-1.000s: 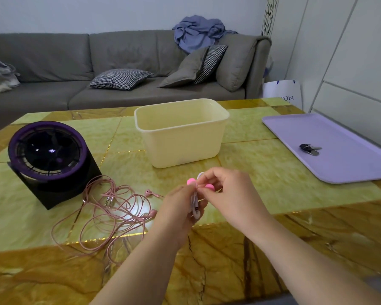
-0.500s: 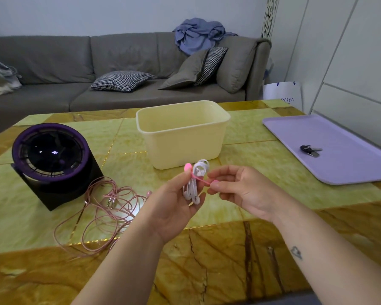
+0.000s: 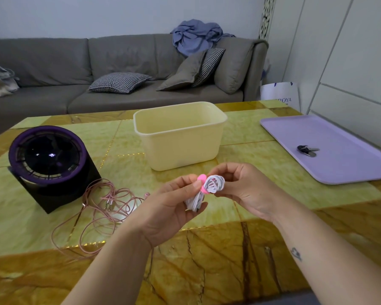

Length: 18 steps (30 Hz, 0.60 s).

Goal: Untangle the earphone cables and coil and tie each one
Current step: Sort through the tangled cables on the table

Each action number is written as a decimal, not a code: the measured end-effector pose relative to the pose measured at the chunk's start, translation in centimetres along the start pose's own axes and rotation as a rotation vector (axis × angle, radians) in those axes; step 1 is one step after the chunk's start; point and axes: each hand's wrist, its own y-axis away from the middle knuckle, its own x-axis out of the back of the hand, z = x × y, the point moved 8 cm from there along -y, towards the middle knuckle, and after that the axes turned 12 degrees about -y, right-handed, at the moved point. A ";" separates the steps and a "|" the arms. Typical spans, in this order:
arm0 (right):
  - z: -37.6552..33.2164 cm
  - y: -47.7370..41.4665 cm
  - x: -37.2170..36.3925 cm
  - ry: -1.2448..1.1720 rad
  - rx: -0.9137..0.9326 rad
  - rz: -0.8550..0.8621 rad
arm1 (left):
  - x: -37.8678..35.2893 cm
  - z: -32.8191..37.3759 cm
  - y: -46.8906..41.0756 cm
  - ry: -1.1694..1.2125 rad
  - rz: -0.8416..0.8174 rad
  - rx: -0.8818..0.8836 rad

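A coiled white earphone cable (image 3: 209,188) is held above the table between both hands. A pink tie (image 3: 202,182) wraps its middle. My left hand (image 3: 169,208) grips the lower part of the coil, thumb against the pink tie. My right hand (image 3: 246,190) pinches the coil's upper loops from the right. A tangled pink earphone cable (image 3: 101,208) lies loose on the table to the left, beside the fan.
A cream plastic tub (image 3: 180,137) stands behind the hands. A purple and black fan (image 3: 48,164) sits at the left. A lilac tray (image 3: 330,148) with keys (image 3: 307,150) lies at the right. A grey sofa is beyond the table.
The hands rose slightly and turned palm up. My right hand drew the pink tie out to the right and came back against the coil, so the white loops now show.
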 end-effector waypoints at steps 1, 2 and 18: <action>0.0 0.0 -0.1 0.010 0.006 -0.006 | 0.0 -0.1 0.0 0.015 0.008 0.009; 0.0 0.0 -0.2 0.024 0.015 -0.015 | 0.0 -0.2 0.0 0.029 0.015 0.018; -1.0 0.4 -1.1 0.154 0.168 0.071 | 0.2 -1.0 0.0 0.068 0.115 0.090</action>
